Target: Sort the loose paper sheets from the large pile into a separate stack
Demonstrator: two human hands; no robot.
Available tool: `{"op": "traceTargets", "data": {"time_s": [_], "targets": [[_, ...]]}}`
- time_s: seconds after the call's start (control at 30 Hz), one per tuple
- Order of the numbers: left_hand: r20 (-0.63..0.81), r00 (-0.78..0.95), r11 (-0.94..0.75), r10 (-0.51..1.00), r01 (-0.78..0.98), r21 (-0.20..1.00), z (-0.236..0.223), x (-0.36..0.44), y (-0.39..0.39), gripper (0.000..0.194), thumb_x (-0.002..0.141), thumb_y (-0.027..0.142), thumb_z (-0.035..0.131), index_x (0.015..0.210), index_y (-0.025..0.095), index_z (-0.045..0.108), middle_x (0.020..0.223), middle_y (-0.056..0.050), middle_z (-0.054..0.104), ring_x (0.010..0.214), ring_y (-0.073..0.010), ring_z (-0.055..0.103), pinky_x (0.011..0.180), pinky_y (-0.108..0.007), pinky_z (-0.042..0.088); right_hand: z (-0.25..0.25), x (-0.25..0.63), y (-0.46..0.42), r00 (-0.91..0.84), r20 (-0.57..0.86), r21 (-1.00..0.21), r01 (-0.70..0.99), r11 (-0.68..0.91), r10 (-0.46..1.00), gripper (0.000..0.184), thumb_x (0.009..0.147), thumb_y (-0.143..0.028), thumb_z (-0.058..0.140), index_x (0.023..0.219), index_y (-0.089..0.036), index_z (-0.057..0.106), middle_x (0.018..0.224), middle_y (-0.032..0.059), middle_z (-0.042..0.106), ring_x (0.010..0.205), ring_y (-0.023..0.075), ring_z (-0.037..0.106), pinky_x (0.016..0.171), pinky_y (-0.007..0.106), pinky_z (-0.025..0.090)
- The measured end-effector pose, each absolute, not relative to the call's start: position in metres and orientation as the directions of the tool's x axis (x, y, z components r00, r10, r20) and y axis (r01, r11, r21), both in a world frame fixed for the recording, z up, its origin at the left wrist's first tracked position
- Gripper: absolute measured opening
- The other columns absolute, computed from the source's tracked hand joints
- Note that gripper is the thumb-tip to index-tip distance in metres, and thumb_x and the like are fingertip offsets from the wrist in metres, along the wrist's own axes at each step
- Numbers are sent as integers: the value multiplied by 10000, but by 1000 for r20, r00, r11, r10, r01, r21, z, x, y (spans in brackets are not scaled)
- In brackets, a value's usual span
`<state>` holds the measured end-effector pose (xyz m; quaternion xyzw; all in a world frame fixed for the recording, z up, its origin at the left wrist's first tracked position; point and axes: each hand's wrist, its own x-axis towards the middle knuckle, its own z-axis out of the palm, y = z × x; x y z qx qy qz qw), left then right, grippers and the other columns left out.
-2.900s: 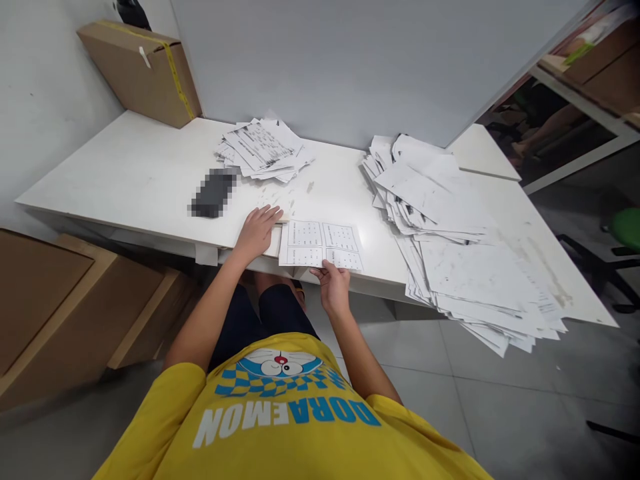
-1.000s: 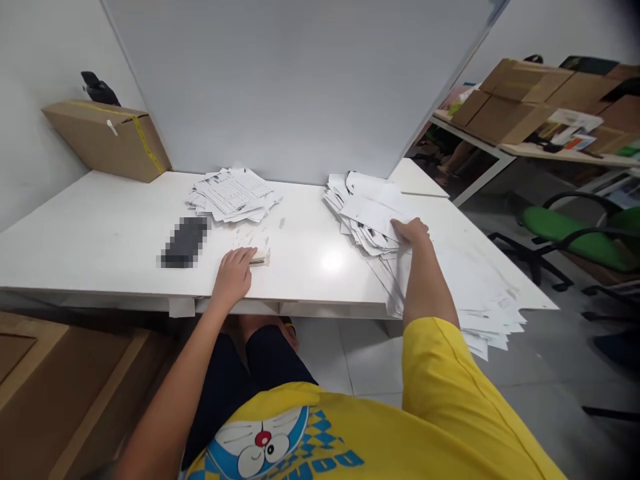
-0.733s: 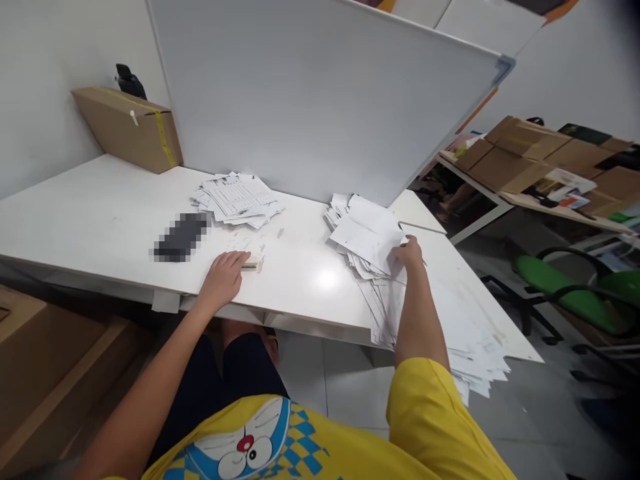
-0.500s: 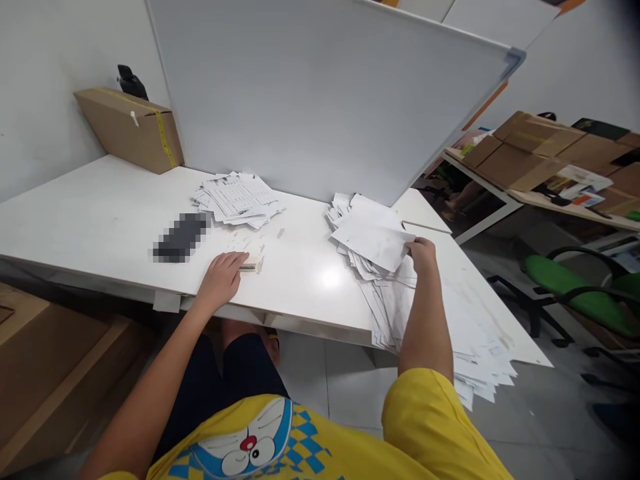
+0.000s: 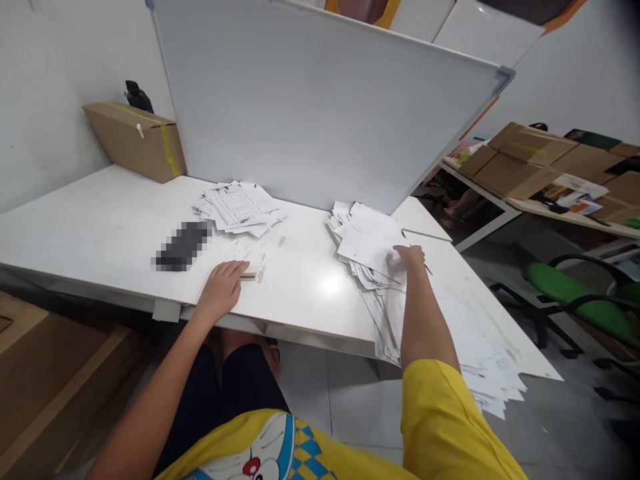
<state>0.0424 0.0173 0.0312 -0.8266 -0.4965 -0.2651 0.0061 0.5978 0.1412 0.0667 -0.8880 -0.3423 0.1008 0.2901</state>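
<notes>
My left hand (image 5: 223, 287) lies palm down near the desk's front edge. Its fingers are stretched out over a small pale block (image 5: 251, 273) with a dark line along its side; most of the block is under the hand. On the right, my right hand (image 5: 411, 257) is at the edge of the top sheet of paper (image 5: 370, 233), fingers closed on its right side. That sheet lies on an untidy stack of papers (image 5: 367, 275). More sheets (image 5: 480, 353) spread toward me, partly behind my right forearm, and overhang the front edge.
A second paper pile (image 5: 240, 207) sits at the back of the white desk (image 5: 300, 300). Left of it is a dark pixelated object (image 5: 183, 247). A cardboard box (image 5: 135, 143) stands in the far left corner. A whiteboard-like panel (image 5: 310, 107) rises behind. A green chair (image 5: 580, 300) is at right.
My right hand has left the small printed sheet at the front edge, now out of sight, and gone to the right stack. The top sheet's edge, raised half a second ago, is lower now.
</notes>
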Motion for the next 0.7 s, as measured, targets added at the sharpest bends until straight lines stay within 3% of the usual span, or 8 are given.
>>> {"op": "traceTargets", "data": {"time_s": [0.17,0.3,0.4,0.5,0.7], "targets": [[454,355,-504,817,822,265,31,42,16,489,967,201,311,1410,189,519,1382,-93,605,1300,-262,520,1151,-479,361,70,581,158,826,-99,-532,427,-731,554,648,548,-335,879,1128,-209,619,1245,220,550,1259,456,478,975,649,441],[455,350,-502,819,821,272,30,41,17,492,962,202,321,1411,198,522,1378,-91,610,1298,-264,525,1147,-477,366,69,580,152,807,-59,-609,437,-662,587,589,516,-286,853,1051,-194,624,1158,185,564,1235,431,492,955,583,469],[457,349,-502,818,821,272,30,42,17,493,961,201,324,1411,196,526,1375,-92,613,1296,-265,528,1147,-478,368,72,582,140,735,36,-713,494,-498,678,420,589,-269,752,970,-177,602,963,100,602,1016,309,601,840,434,522],[467,352,-511,811,816,271,30,43,17,490,960,201,329,1403,195,536,1366,-93,620,1287,-264,538,1144,-478,376,84,583,125,637,136,-786,535,-308,759,304,659,-300,652,935,-194,583,794,-4,590,760,194,584,683,315,497],[499,344,-523,795,805,279,27,40,21,507,945,203,362,1427,199,519,1392,-102,607,1336,-287,513,1160,-514,371,132,575,94,473,512,-790,586,178,717,249,685,-424,655,781,-206,587,661,-50,524,610,135,443,593,272,389]]}}
